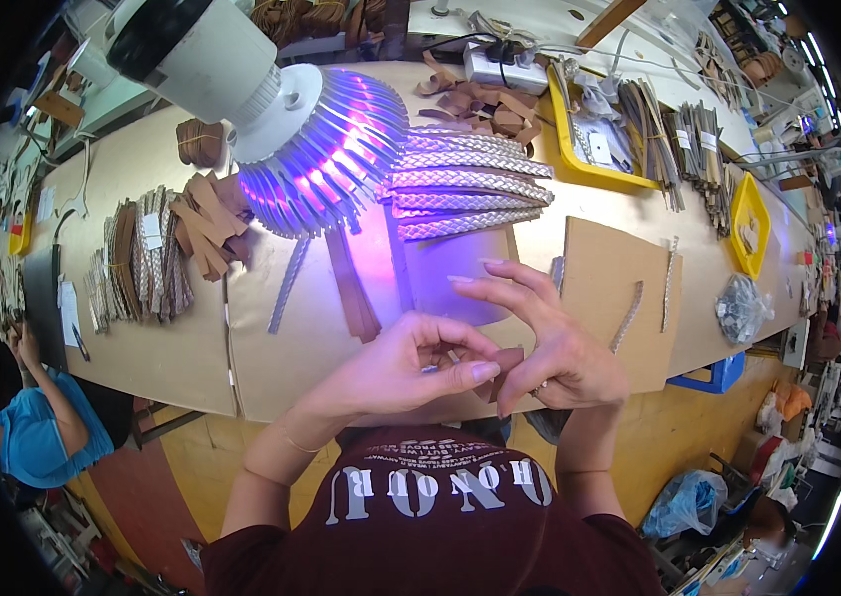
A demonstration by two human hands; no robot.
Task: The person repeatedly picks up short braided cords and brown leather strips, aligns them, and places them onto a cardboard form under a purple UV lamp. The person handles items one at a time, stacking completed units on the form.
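A short brown leather strip point(509, 364) lies between my two hands, in front of my chest. My left hand point(411, 363) is closed, its thumb and curled fingers pinching the strip's left side. On the strip's other side, my right hand point(569, 353) has its thumb and a bent finger against it, with two more fingers stretched up and away. The strip's lower end is partly hidden by the fingers. Just beyond my hands are long brown strips point(349, 288) and a bundle of silvery braided straps point(470, 184), lit purple by a large finned lamp point(326, 149).
Bundled straps point(147, 253) and loose brown pieces point(210, 226) lie on the left. To the right are a cardboard sheet point(594, 288) with braided strips, a yellow tray point(571, 149) and a plastic bag point(743, 308). A person in blue point(48, 432) sits at the far left.
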